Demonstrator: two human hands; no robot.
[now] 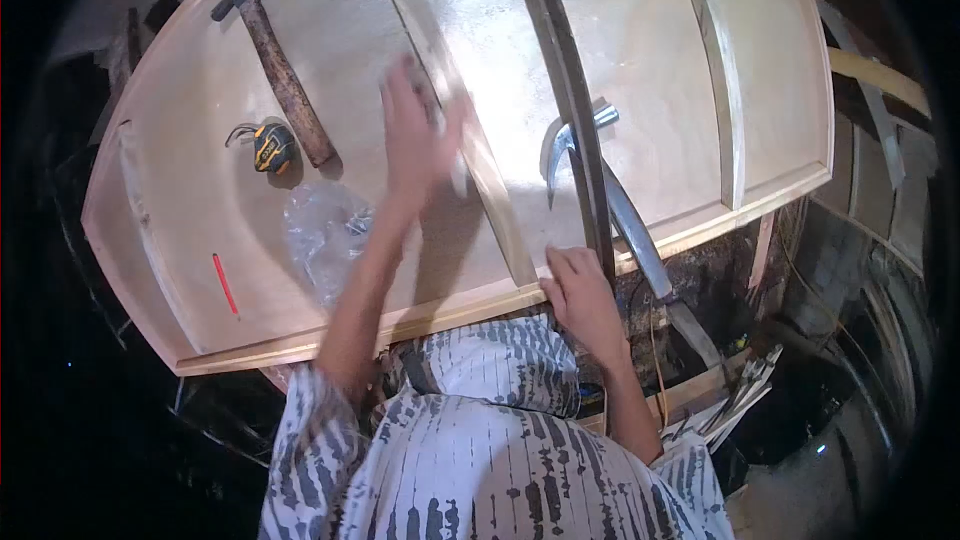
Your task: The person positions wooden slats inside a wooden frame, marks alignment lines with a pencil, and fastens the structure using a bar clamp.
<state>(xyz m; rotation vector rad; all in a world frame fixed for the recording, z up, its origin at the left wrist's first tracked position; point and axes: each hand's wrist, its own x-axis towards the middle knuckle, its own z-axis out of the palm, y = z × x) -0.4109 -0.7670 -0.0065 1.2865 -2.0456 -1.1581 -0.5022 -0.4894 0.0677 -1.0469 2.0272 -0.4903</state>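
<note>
My left hand (420,135) is blurred by motion over the wooden panel (350,20), beside a light wooden strip (478,155). Whether it holds anything is too smeared to tell. My right hand (583,302) rests with its fingers on the panel's near edge, where the strip meets the rim, and holds nothing visible. Just beyond it, a dark-edged strip (565,60) crosses the panel. A metal claw hammer (635,230) lies under that strip, its handle pointing toward me. Near my left forearm sits a clear plastic bag (325,230) with small metal pieces inside.
A claw hammer with a worn handle (280,80) lies at the upper left, with a yellow and black tape measure (273,148) below it. A red pencil (225,283) is near the left corner. Wood scraps (740,395) stand below the panel at the right.
</note>
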